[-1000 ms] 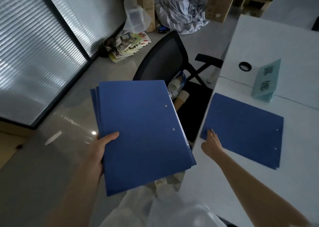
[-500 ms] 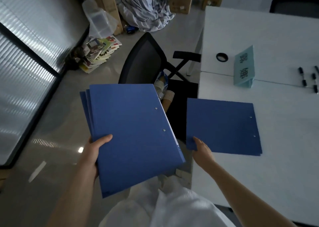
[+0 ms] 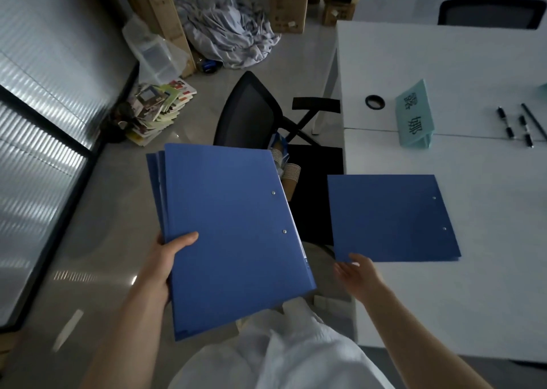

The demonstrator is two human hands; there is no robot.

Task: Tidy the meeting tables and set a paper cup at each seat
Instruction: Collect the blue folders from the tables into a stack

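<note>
— Left of the white table (image 3: 444, 300), what do you have?

— I see my left hand (image 3: 161, 263) gripping a stack of blue folders (image 3: 233, 237), thumb on top, fingers hidden beneath. Behind it stands a black chair (image 3: 251, 113), tucked at the table's edge, with paper cups (image 3: 288, 175) lying on its seat.

— And on the table?

— One blue folder (image 3: 390, 217) lies flat near the table's left edge. My right hand (image 3: 359, 276) hangs at its near corner, fingers loose and spread, holding nothing. Farther back stand a green name card (image 3: 414, 116) and some pens (image 3: 518, 125).
</note>
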